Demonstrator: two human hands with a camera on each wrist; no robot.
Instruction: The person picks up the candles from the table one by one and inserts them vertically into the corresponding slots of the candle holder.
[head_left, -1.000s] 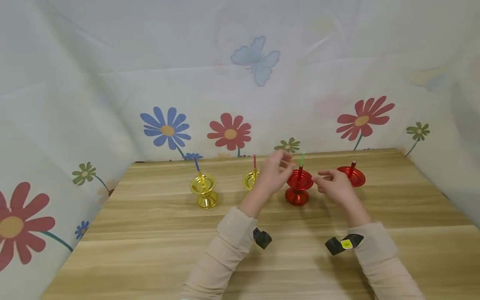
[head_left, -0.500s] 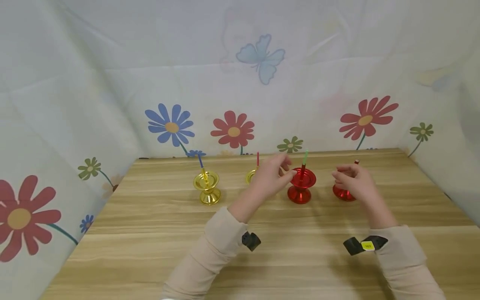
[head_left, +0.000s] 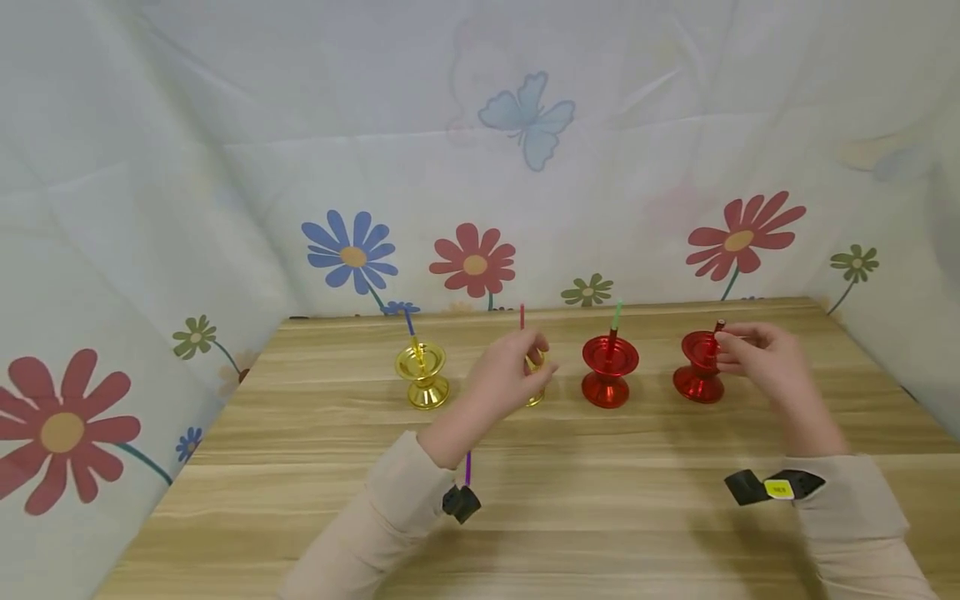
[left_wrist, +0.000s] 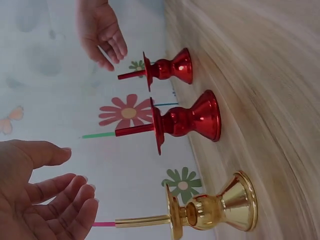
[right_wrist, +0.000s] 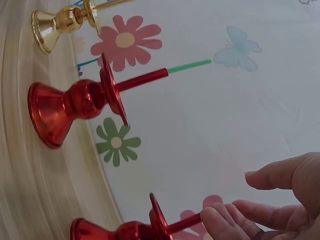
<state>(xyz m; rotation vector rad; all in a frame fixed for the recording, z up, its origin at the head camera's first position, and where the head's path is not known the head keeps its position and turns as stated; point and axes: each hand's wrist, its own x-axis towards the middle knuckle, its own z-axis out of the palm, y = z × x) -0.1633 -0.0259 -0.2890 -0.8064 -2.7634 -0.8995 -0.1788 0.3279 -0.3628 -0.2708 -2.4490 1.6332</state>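
Note:
My right hand (head_left: 772, 360) is beside the rightmost red candle holder (head_left: 697, 385), its fingertips near the top of a bare red tube. In the right wrist view the thumb stands apart from the fingers (right_wrist: 225, 220) with nothing pinched. My left hand (head_left: 498, 375) hovers in front of a gold candle holder (left_wrist: 240, 204), partly hiding it in the head view, and holds nothing. A thin pink candle (head_left: 522, 317) rises from that holder. Between the hands stands another red holder (head_left: 606, 389) with a green candle (head_left: 617, 315) in its tube.
At the left of the row stands a second gold holder (head_left: 427, 393) with a blue candle (head_left: 409, 323). A purple candle (head_left: 468, 468) lies on the wooden table (head_left: 600, 525), partly hidden by my left arm. A flower-printed cloth (head_left: 405, 167) hangs behind.
Both hands have drawn apart from the red holder with the green candle. My right hand moved right to the last red holder, my left hand moved left; the purple candle came into view.

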